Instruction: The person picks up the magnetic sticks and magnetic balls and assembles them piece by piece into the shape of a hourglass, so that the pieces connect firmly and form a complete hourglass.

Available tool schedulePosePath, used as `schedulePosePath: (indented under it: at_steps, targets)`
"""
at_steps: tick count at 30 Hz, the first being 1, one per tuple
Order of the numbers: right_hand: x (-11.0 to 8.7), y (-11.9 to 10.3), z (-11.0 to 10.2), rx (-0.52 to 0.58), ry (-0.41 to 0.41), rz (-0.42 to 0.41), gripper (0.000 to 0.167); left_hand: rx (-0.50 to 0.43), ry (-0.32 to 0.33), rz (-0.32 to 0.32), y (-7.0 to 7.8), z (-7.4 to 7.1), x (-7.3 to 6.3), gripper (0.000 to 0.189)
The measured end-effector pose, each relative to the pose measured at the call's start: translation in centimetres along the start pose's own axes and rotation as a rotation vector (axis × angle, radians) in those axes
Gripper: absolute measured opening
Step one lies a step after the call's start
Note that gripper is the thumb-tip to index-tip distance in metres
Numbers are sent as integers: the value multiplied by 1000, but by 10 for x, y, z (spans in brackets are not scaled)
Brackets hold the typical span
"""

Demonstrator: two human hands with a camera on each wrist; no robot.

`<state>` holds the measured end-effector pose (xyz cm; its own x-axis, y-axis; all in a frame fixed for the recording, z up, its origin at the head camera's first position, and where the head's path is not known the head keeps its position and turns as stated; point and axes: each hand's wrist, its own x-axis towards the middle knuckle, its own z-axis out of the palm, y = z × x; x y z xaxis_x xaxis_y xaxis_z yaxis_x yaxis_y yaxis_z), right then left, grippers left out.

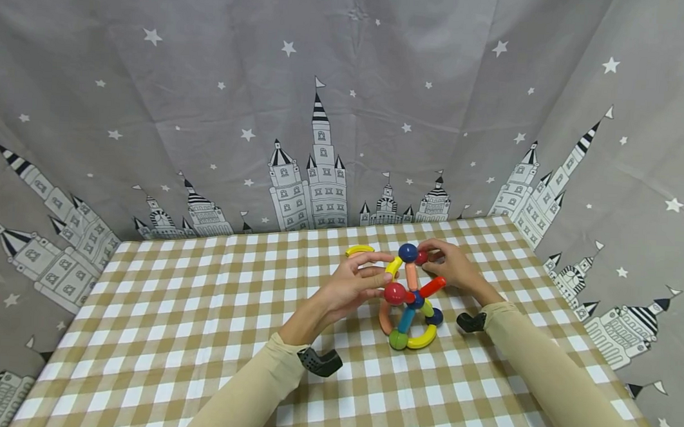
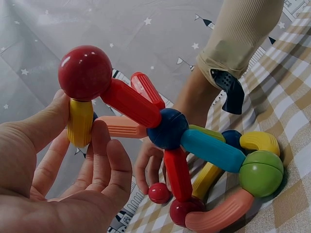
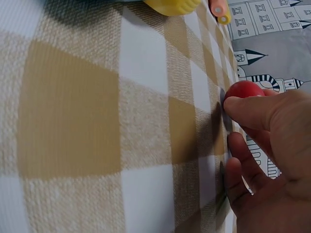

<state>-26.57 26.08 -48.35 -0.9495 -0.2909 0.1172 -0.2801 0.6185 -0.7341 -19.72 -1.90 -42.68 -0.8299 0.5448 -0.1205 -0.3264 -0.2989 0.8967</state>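
Note:
A magnetic stick-and-ball structure stands on the table, with a green ball (image 1: pixel 398 339), a blue ball (image 1: pixel 407 253) at its top and a dark blue hub ball (image 2: pixel 167 128) in the middle. My left hand (image 1: pixel 350 288) pinches a yellow curved rod (image 2: pixel 80 124) of it between thumb and fingers, just under a large red ball (image 2: pixel 85 73). Behind the structure, my right hand (image 1: pixel 455 266) holds a smaller red ball (image 3: pixel 243 90) between thumb and finger, close to the tablecloth. Its other fingers are loosely bent. A red rod (image 1: pixel 433 287) juts out from the hub, its outer end free.
Another yellow curved piece (image 1: pixel 360 249) lies behind my left hand. A brown-and-white checked cloth (image 1: pixel 244 311) covers the table, and a grey curtain (image 1: pixel 218 136) printed with castles hangs along its far edge.

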Motion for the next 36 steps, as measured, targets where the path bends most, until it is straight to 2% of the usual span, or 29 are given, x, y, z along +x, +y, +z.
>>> schedulePosePath:
  at_steps: [14,23,28,36]
  targets:
    - [-5,2,-3,-40,3,67,36,-2,6,-13,-3,1,2,34]
    - [-23,-1,-20,-37,-10,47,35,-5,12,-18,-4,0,1,33]
    - [-39,-12,-31,5,17,30,39,-8,9,-6,-3,1,0,33]
    - [-65,-34,-45,136,57,-53,39,1,9,-4,-2,-1,1,34]
